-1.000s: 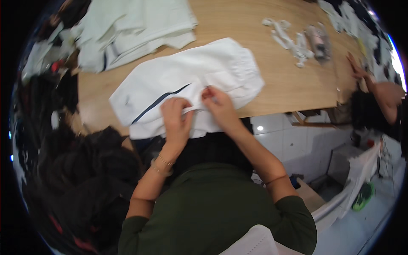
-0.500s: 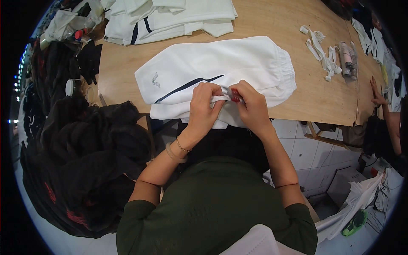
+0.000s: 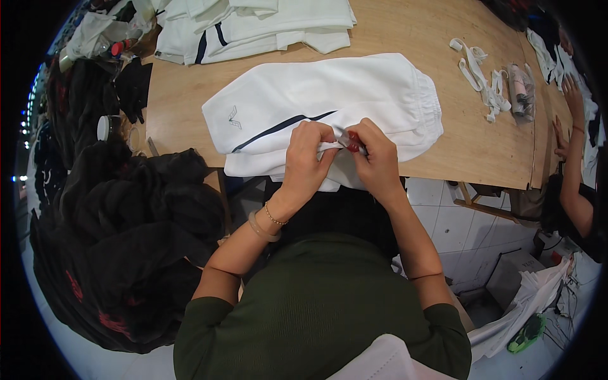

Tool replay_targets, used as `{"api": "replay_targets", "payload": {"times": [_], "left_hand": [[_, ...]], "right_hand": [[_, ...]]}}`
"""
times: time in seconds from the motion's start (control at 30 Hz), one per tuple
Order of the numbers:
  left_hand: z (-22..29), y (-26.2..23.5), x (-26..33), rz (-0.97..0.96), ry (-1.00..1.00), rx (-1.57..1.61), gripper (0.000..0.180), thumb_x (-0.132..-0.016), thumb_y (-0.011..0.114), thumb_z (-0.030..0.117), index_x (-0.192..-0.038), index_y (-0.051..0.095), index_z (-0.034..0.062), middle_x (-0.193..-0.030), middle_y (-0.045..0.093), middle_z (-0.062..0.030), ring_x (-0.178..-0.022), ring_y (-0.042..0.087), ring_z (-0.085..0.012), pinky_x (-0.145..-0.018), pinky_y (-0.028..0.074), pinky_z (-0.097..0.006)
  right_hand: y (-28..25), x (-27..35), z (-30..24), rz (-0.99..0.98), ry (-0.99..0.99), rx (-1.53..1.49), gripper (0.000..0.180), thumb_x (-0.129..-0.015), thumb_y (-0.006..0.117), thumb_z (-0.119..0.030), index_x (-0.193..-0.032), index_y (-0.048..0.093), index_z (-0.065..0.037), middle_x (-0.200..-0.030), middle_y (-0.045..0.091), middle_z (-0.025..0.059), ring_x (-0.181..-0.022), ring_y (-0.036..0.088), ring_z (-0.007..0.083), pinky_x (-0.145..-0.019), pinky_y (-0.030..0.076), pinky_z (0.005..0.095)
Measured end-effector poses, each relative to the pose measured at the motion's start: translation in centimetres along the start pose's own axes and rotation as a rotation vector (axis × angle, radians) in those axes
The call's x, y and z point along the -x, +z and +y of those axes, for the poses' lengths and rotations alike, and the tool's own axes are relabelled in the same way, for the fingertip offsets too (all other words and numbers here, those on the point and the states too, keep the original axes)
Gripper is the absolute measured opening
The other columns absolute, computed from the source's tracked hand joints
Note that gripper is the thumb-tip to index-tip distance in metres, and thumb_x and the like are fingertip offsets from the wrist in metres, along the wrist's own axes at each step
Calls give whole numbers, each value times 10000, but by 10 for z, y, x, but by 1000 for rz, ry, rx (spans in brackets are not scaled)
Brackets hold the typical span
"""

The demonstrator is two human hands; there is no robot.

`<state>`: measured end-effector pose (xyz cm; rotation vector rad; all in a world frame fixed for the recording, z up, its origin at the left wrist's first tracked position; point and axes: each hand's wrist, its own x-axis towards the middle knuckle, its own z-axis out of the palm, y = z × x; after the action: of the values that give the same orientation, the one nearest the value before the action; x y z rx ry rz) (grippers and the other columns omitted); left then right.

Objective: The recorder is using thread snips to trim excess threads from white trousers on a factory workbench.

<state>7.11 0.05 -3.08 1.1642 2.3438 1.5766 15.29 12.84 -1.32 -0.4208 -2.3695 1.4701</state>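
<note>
Here, the left hand (image 3: 307,158) pinches a fold of cloth on the white garment (image 3: 329,107), its fingers curled tight over the bunched fabric. The right hand (image 3: 373,155) meets it from the other side, fingers pressed around a small red-handled tool (image 3: 350,140) whose tip lies against the same fold; what kind of tool it is cannot be told. The two hands are just beside each other, almost touching at the fingertips.

The white garment lies flat on the wooden desk (image 3: 494,145), near the desk's front edge, with its lower hem hanging slightly over that edge toward the person. A dark stripe (image 3: 282,126) runs slantwise across it, and a gathered elastic waistband (image 3: 430,107) forms its right end.

A stack of folded white clothes (image 3: 253,25) sits at the far side of the desk, well apart from the hands. To the right lie loose white cords (image 3: 481,76) and a small clear packet (image 3: 522,92). A heap of black clothes (image 3: 120,240) piles up to the person's left, below the desk. Another person's arm (image 3: 573,164) reaches in at the right rim.
</note>
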Motion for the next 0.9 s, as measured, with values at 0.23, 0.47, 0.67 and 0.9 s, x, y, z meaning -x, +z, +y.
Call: {"api": "replay_targets", "payload": {"times": [0.23,0.47,0.67,0.9], "left_hand": [[-1,-2,-1,-8,28,-10,325,-623,668,-99,-866,507,44,-821,526,-78,-791,499,-271,-694,397,-355],[5,-3,-5,10,47,-16,320,-628,667,-96,-865,508,49,-824,535,-72,-790,502,-268,-701,395,-355],[4,-2,-6,7,81,-25,330,-617,665,-107,-863,508,48,-836,548,-74,-792,503,-269,-700,398,-355],[6,-4,-8,57,93,16,347,-599,663,-123,-862,512,47,-828,560,-74,-781,509,-269,-698,405,-357]], "right_hand": [[-13,-8,2,92,152,-360,95,-896,574,-48,-867,521,25,-716,458,51,-697,481,103,-621,406,268],[-10,0,-4,-40,-62,61,163,-717,616,60,-859,544,27,-717,472,109,-639,487,238,-578,426,284],[-5,-5,-2,132,164,-423,158,-746,600,80,-889,555,31,-725,485,82,-644,475,165,-607,416,255],[-23,-3,-9,-64,-41,-10,308,-683,641,82,-971,621,-24,-720,513,68,-624,526,161,-570,423,252]]}}
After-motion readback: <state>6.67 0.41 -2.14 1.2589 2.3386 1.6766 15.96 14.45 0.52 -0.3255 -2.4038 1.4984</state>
